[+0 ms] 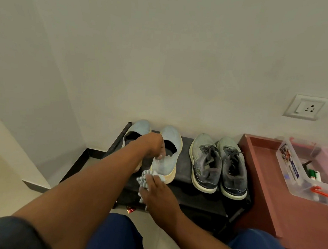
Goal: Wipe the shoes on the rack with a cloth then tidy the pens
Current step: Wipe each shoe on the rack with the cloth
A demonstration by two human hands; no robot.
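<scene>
— Shoes on the rack point(196, 196): where do they sit?

— Two pairs on the black top shelf, toes to the wall. The pale blue slip-on pair is on the left; the grey laced pair point(218, 165) stands beside it on the right, untouched.

— Which one is being handled?

— The right-hand pale blue shoe point(169, 154). The left hand point(154, 144) reaches over it, its grip closed on the collar at the heel opening, thumb and fingers pinching the fabric.

— And the cloth?

— The striped cloth point(144, 179) is bunched under the right hand point(158, 193), pressed against the shoe's heel and yellowish sole. The fingers look curled round it, though the cloth hides their tips.

— The pens?

— In a clear plastic box point(300, 188) on the reddish tabletop point(262, 192) to the right of the rack; a green-capped marker point(312, 174) shows inside.
</scene>
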